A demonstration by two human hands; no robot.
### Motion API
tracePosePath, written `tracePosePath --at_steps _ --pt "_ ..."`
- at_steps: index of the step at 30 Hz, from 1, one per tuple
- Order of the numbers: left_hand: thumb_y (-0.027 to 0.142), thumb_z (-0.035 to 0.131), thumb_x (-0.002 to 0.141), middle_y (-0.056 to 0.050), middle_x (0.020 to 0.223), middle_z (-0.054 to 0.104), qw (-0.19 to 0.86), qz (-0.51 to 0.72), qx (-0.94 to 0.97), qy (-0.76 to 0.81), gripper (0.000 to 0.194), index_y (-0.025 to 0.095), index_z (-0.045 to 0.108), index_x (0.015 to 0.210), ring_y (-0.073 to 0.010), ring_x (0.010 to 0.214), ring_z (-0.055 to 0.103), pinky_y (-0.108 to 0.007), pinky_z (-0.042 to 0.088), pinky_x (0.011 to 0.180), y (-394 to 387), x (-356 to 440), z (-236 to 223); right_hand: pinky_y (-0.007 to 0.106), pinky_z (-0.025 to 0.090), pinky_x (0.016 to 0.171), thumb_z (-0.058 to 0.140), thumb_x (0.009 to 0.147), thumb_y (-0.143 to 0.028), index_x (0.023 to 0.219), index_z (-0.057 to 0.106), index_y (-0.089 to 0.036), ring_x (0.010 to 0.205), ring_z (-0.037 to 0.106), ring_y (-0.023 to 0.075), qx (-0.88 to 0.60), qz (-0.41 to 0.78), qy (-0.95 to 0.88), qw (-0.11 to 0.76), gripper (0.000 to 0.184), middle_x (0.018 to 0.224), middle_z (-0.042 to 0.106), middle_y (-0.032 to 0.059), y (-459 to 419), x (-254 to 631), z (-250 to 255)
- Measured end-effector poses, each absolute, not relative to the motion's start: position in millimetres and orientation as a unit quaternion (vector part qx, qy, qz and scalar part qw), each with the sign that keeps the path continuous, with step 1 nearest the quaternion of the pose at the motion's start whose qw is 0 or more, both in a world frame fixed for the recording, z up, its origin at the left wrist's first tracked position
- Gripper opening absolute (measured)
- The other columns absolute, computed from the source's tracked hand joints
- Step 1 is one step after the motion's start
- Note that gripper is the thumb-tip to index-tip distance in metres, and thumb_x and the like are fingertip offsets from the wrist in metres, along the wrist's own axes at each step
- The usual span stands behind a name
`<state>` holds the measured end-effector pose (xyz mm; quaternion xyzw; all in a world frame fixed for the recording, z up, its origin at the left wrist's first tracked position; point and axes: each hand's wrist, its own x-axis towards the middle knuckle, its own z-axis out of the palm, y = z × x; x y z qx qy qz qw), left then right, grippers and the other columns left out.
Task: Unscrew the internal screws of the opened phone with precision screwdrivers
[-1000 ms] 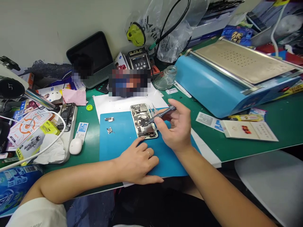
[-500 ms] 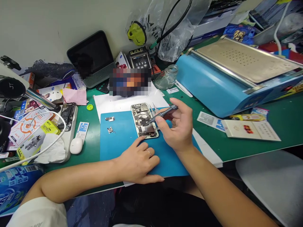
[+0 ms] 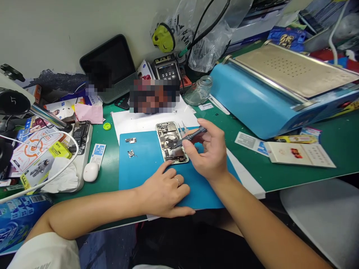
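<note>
An opened phone (image 3: 170, 141) with its insides showing lies on a blue mat (image 3: 140, 168). My right hand (image 3: 209, 153) is closed round a dark screwdriver (image 3: 192, 135), whose tip rests inside the phone. My left hand (image 3: 164, 190) lies flat on the mat just below the phone, fingers loosely spread, a ring on one finger, a fingertip near the phone's lower edge. Two small removed parts (image 3: 130, 146) sit on the mat to the left.
A blue machine with a metal plate (image 3: 269, 86) stands at the right. A glass jar (image 3: 198, 90), a dark tablet (image 3: 109, 67) and a tester (image 3: 168, 69) stand at the back. Boxes, a second opened phone (image 3: 80, 134), a white mouse (image 3: 90, 172) and cables crowd the left.
My right hand and the screwdriver have shifted slightly over the phone. My left hand has stayed in place on the mat.
</note>
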<state>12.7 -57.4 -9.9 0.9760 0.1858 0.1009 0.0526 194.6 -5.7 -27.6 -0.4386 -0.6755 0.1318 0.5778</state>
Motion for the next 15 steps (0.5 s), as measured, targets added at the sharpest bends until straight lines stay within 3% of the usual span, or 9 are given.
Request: tracePosePath --at_steps 15 --pt "0.067 0.056 0.095 -0.004 0.081 0.059 0.045 0.127 0.973 0.185 0.051 0.018 0.061 0.084 -0.0233 0.079 0.053 -0.056 0.038 0.109 -57.3 12.7 -9.5 0.038 0.062 0.064 0.064 0.092 -0.018 0.147 0.042 -0.03 0.077 0.068 0.0204 -0.429 0.115 -0.689 0.573 0.061 0.098 0.067 0.0049 -5.4 194.9 -25.8"
